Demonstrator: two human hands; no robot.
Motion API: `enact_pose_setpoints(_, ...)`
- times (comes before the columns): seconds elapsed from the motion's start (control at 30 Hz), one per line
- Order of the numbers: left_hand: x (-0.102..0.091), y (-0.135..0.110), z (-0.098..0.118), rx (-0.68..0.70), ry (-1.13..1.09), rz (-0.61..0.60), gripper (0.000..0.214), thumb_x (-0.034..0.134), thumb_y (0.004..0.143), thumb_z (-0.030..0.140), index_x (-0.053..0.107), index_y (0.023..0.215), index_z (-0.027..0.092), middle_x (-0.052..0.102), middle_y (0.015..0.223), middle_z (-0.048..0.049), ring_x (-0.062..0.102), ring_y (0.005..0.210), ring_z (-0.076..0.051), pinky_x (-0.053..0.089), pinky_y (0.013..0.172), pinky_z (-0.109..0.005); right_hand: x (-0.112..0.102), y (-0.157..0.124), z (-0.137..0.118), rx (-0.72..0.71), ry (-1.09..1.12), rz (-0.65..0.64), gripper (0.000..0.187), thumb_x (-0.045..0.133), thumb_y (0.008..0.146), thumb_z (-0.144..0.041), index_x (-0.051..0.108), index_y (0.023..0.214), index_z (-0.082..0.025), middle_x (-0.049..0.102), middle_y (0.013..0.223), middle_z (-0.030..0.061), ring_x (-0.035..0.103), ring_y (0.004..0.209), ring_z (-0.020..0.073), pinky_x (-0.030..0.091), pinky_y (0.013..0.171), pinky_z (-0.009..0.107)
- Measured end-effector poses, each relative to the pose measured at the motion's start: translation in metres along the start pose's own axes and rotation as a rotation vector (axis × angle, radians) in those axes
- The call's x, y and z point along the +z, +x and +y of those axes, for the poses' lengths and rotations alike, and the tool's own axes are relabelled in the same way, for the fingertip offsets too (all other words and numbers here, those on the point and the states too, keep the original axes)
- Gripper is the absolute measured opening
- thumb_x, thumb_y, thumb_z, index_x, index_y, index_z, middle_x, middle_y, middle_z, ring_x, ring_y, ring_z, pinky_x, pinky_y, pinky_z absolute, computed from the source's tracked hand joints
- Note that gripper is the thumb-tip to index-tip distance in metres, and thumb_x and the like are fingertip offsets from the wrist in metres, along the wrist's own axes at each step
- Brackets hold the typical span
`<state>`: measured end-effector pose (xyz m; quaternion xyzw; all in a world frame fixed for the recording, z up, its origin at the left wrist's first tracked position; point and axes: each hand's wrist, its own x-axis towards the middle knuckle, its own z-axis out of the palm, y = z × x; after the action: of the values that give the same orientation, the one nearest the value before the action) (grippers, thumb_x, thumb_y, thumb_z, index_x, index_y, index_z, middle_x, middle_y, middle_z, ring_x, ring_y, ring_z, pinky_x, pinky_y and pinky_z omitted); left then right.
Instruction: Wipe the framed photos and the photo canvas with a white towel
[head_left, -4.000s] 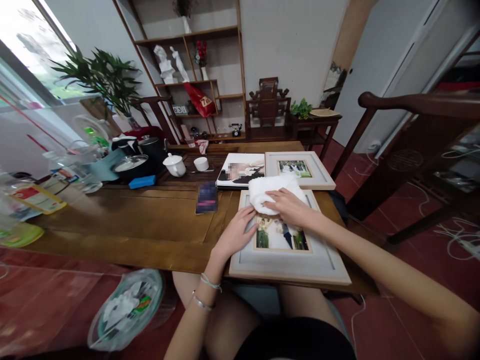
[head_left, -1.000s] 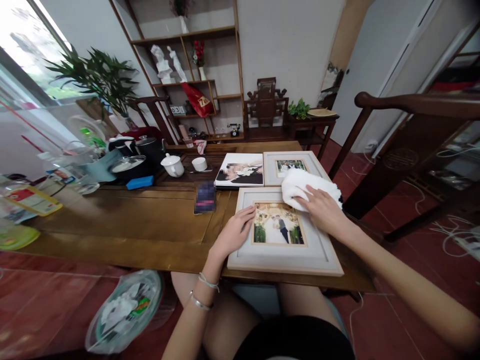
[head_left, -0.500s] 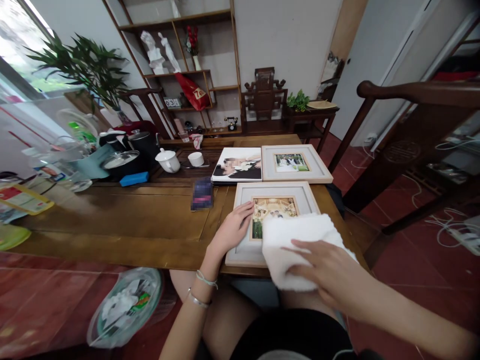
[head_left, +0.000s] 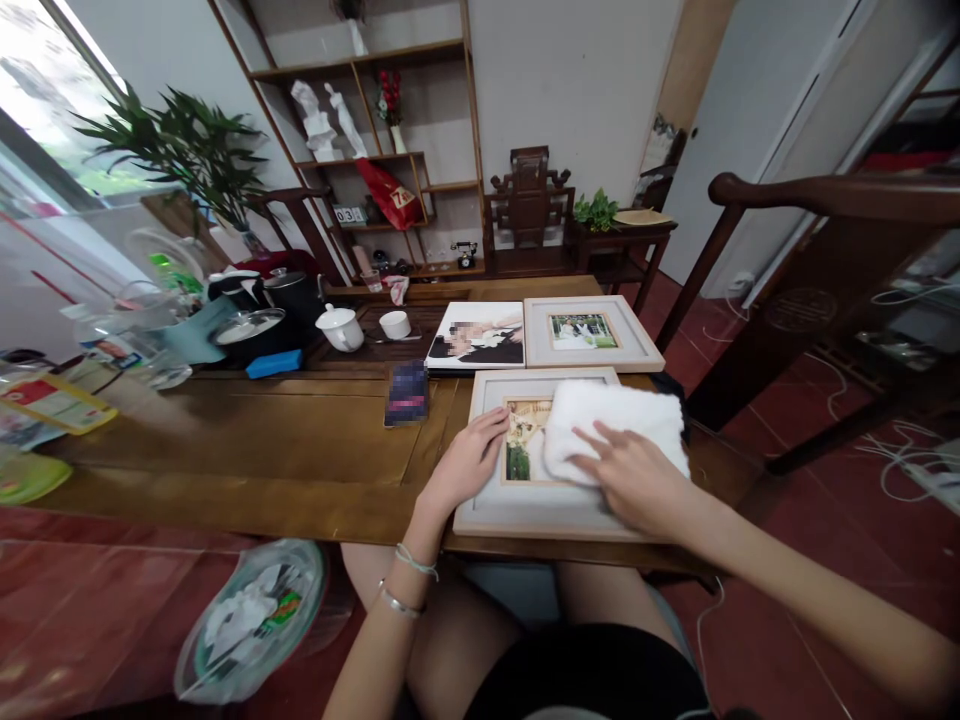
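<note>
A light-wood picture frame (head_left: 491,510) lies flat at the table's front edge, with a small wedding photo (head_left: 517,460) inside a wide pale mat. My left hand (head_left: 472,455) rests on the frame's left side, fingers stretched flat towards the photo. A folded white towel (head_left: 645,410) covers the right part of the photo and the glass. My right hand (head_left: 637,480) presses on the towel, index and middle fingers spread over it; the thumb side is partly hidden against the cloth.
Behind lie a second wooden frame (head_left: 637,345) and a white-edged photo panel (head_left: 480,335). A dark booklet (head_left: 407,393) sits to the left. Further left are a white lidded cup (head_left: 340,328), a blue sponge (head_left: 274,362) and pots. A lined bin (head_left: 255,620) stands below; a wooden chair (head_left: 810,240) stands right.
My right hand and the towel have moved up and away from the frame's front right corner, onto the photo's right part. My left hand stays on the frame.
</note>
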<state>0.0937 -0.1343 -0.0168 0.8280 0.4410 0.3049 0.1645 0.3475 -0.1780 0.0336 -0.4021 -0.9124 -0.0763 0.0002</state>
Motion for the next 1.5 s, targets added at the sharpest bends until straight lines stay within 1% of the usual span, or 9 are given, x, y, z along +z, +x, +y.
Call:
enact_pose_setpoints(0.17, 0.000, 0.000, 0.001, -0.017, 0.000, -0.010, 0.035, 0.040, 0.094, 0.019, 0.062, 0.122, 0.015, 0.055, 0.136, -0.0097, 0.046, 0.131, -0.021, 0.036, 0.114, -0.044, -0.042, -0.049, -0.034, -0.226, 0.392, -0.010, 0.069, 0.045, 0.062, -0.003, 0.058, 0.122, -0.037, 0.061, 0.128, -0.0009, 0.057, 0.114, 0.0228, 0.048, 0.088, 0.036)
enact_pose_setpoints(0.33, 0.000, 0.000, 0.000, -0.005, -0.006, 0.000, 0.035, 0.040, 0.094, 0.019, 0.062, 0.121, 0.017, 0.055, 0.136, -0.0086, 0.047, 0.131, -0.022, 0.037, 0.113, -0.045, -0.049, -0.035, 0.030, 0.116, 0.427, 0.296, 0.042, 0.045, 0.074, -0.010, 0.063, 0.110, -0.022, 0.070, 0.088, 0.0038, 0.062, 0.071, 0.0204, 0.048, 0.061, 0.031)
enact_pose_setpoints(0.43, 0.000, 0.000, 0.000, -0.008, -0.011, 0.006, 0.034, 0.040, 0.094, 0.019, 0.063, 0.120, 0.016, 0.055, 0.136, -0.0089, 0.047, 0.131, -0.021, 0.037, 0.113, -0.044, -0.038, -0.013, 0.072, 0.272, 0.151, 0.418, 0.051, 0.045, 0.075, -0.007, 0.053, 0.125, -0.014, 0.065, 0.110, 0.0153, 0.062, 0.089, 0.0281, 0.048, 0.071, 0.039)
enact_pose_setpoints(0.57, -0.001, 0.000, 0.001, -0.010, -0.010, -0.003, 0.034, 0.041, 0.094, 0.019, 0.063, 0.120, 0.014, 0.055, 0.136, -0.0102, 0.047, 0.131, -0.021, 0.037, 0.113, -0.042, -0.010, 0.008, 0.091, 0.160, -0.136, 0.324, 0.068, 0.039, 0.069, 0.006, 0.049, 0.132, -0.016, 0.048, 0.138, 0.0191, 0.046, 0.125, 0.0332, 0.042, 0.089, 0.045)
enact_pose_setpoints(0.7, 0.000, -0.001, 0.001, -0.004, -0.012, 0.000, 0.034, 0.041, 0.094, 0.019, 0.063, 0.120, 0.016, 0.055, 0.136, -0.0095, 0.046, 0.131, -0.022, 0.037, 0.113, -0.045, 0.020, 0.022, 0.081, 0.034, -0.120, 0.152, 0.070, 0.039, 0.066, 0.007, 0.052, 0.130, -0.018, 0.060, 0.127, 0.0154, 0.044, 0.128, 0.0312, 0.041, 0.092, 0.048)
enact_pose_setpoints(0.87, 0.001, 0.000, 0.000, 0.001, -0.004, 0.008, 0.034, 0.042, 0.094, 0.020, 0.063, 0.120, 0.017, 0.056, 0.135, -0.0089, 0.046, 0.131, -0.022, 0.037, 0.113, -0.045, 0.022, 0.032, 0.053, 0.052, -0.082, 0.148, 0.067, 0.042, 0.068, 0.001, 0.054, 0.131, -0.016, 0.061, 0.125, 0.0161, 0.040, 0.130, 0.0380, 0.013, 0.101, 0.073)
enact_pose_setpoints(1.17, 0.001, 0.000, -0.001, -0.001, 0.012, -0.009, 0.035, 0.040, 0.094, 0.019, 0.061, 0.123, 0.016, 0.055, 0.136, -0.0097, 0.045, 0.132, -0.021, 0.035, 0.114, -0.043, -0.010, 0.004, 0.007, -0.070, 0.097, 0.025, 0.071, 0.044, 0.065, -0.001, 0.052, 0.132, -0.022, 0.066, 0.116, 0.0122, 0.052, 0.121, 0.0274, 0.022, 0.108, 0.056)
enact_pose_setpoints(1.33, 0.002, 0.000, -0.002, 0.011, -0.001, 0.000, 0.034, 0.041, 0.094, 0.020, 0.062, 0.121, 0.016, 0.055, 0.136, -0.0094, 0.046, 0.131, -0.021, 0.036, 0.113, -0.043, 0.000, 0.043, 0.035, 0.142, -0.045, 0.170, 0.066, 0.042, 0.070, -0.001, 0.047, 0.135, -0.013, 0.065, 0.118, 0.0171, 0.039, 0.132, 0.0328, 0.015, 0.108, 0.062)
enact_pose_setpoints(1.5, -0.002, 0.000, 0.004, 0.000, 0.024, 0.006, 0.032, 0.041, 0.094, 0.018, 0.064, 0.118, 0.017, 0.061, 0.127, -0.0097, 0.053, 0.123, -0.023, 0.042, 0.108, -0.042, -0.001, 0.104, 0.019, -0.180, -0.033, 0.206, 0.065, 0.048, 0.074, -0.004, 0.042, 0.138, -0.016, 0.055, 0.133, 0.0165, 0.031, 0.136, 0.0301, 0.011, 0.108, 0.060)
